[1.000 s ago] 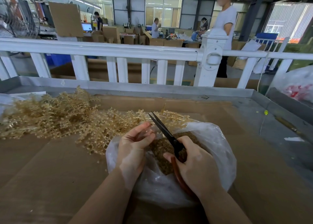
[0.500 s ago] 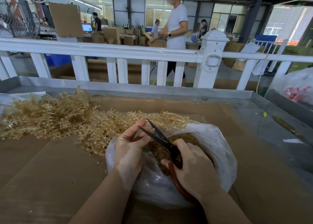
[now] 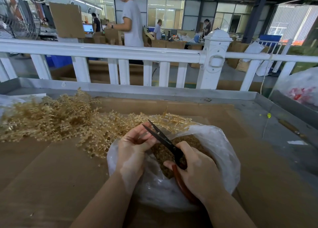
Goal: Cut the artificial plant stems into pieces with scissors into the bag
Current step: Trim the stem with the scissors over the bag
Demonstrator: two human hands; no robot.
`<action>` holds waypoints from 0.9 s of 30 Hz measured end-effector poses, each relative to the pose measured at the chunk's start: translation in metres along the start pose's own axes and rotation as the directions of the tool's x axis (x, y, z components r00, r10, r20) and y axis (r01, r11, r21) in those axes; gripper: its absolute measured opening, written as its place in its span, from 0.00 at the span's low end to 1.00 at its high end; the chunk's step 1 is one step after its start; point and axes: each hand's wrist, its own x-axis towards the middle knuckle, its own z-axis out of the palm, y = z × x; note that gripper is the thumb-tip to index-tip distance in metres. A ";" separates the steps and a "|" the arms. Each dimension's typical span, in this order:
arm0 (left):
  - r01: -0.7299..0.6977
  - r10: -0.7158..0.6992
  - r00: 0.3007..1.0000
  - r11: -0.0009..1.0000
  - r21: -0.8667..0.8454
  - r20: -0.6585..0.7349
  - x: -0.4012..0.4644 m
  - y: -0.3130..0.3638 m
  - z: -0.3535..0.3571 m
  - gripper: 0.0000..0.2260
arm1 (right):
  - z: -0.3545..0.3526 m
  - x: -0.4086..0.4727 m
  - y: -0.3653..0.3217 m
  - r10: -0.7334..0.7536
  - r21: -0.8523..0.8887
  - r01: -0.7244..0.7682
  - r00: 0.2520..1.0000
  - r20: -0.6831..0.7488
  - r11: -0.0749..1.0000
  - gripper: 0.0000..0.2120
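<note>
Head view, item record. Scissors (image 3: 163, 140): black blades slightly parted, red handles gripped in the right hand (image 3: 197, 172). Left hand (image 3: 136, 145): fingers curled close beside the blades over the clear plastic bag (image 3: 222, 152); whether it pinches a stem cannot be told. Bag holds cut brown pieces (image 3: 189, 141). Uncut golden plant stems (image 3: 56, 121) heaped on cardboard (image 3: 51, 176), left of bag. Hazards, judged: blades nipping left fingertips (image 3: 146, 126); pieces falling outside the bag mouth; blade tips snagging the film.

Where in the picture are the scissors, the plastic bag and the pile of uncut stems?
scissors (image 3: 164, 140): head view, on the black blades.
plastic bag (image 3: 222, 152): head view, on its right wall.
pile of uncut stems (image 3: 51, 119): head view, on the heap's middle.
</note>
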 end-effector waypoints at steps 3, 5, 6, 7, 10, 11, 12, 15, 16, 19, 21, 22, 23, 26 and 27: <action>0.005 -0.005 1.000 1.000 -0.016 -0.013 0.001 0.000 0.001 0.19 | -0.001 0.000 0.000 -0.008 0.014 0.008 1.000 0.010 1.000 0.15; 0.005 -0.006 1.000 1.000 -0.016 -0.021 0.001 0.001 0.001 0.19 | -0.001 0.000 0.000 -0.010 0.017 0.009 1.000 0.015 1.000 0.15; 0.007 -0.007 1.000 1.000 -0.015 -0.022 0.001 0.001 0.001 0.19 | -0.001 0.000 0.000 -0.010 0.017 0.010 1.000 0.019 1.000 0.15; 0.008 -0.009 1.000 1.000 -0.020 -0.020 0.001 0.002 0.001 0.19 | -0.001 -0.001 0.001 -0.010 0.017 0.010 1.000 0.024 1.000 0.15; 0.023 -0.023 1.000 0.997 -0.067 -0.008 0.000 0.004 0.002 0.19 | -0.002 0.000 0.000 -0.010 0.024 0.009 0.999 0.031 1.000 0.16; 0.025 -0.025 1.000 0.997 -0.072 0.000 0.000 0.005 0.002 0.19 | -0.001 0.000 0.000 -0.010 0.023 0.009 1.000 0.028 1.000 0.16; 0.026 -0.025 1.000 0.997 -0.068 0.005 0.000 0.005 0.002 0.19 | -0.001 0.000 0.000 -0.009 0.018 0.009 1.000 0.024 1.000 0.16; 0.026 -0.026 1.000 0.998 -0.054 0.000 0.000 0.007 0.003 0.19 | -0.001 0.000 0.000 -0.016 0.002 0.016 0.999 0.029 1.000 0.16; 0.030 -0.031 1.000 0.998 -0.055 -0.007 0.000 0.006 0.004 0.19 | -0.001 0.000 0.000 -0.018 -0.004 0.018 0.999 0.038 1.000 0.17; 0.045 -0.047 0.999 0.997 -0.062 -0.027 0.000 0.006 0.004 0.19 | -0.001 0.001 0.001 -0.021 -0.024 0.023 0.997 0.070 0.999 0.19; 0.055 -0.057 0.998 0.997 -0.060 -0.034 0.000 0.007 0.004 0.19 | -0.001 0.001 0.002 -0.024 -0.025 0.026 0.997 0.074 0.999 0.18; 0.058 -0.061 0.997 0.996 -0.061 -0.037 -0.001 0.008 0.004 0.20 | -0.001 0.001 0.002 -0.022 -0.025 0.024 0.997 0.074 0.999 0.17; 0.059 -0.062 0.997 0.996 -0.064 -0.040 -0.002 0.008 0.004 0.20 | -0.001 0.001 0.002 -0.020 -0.024 0.022 0.997 0.071 0.999 0.17; 0.052 -0.055 0.998 0.994 -0.091 -0.032 -0.003 0.010 0.004 0.20 | -0.001 0.000 0.001 -0.015 -0.011 0.015 1.000 0.026 1.000 0.16; 0.051 -0.053 0.998 0.993 -0.110 -0.023 -0.003 0.011 0.004 0.19 | -0.001 0.000 0.001 -0.009 -0.005 0.009 1.000 0.012 1.000 0.16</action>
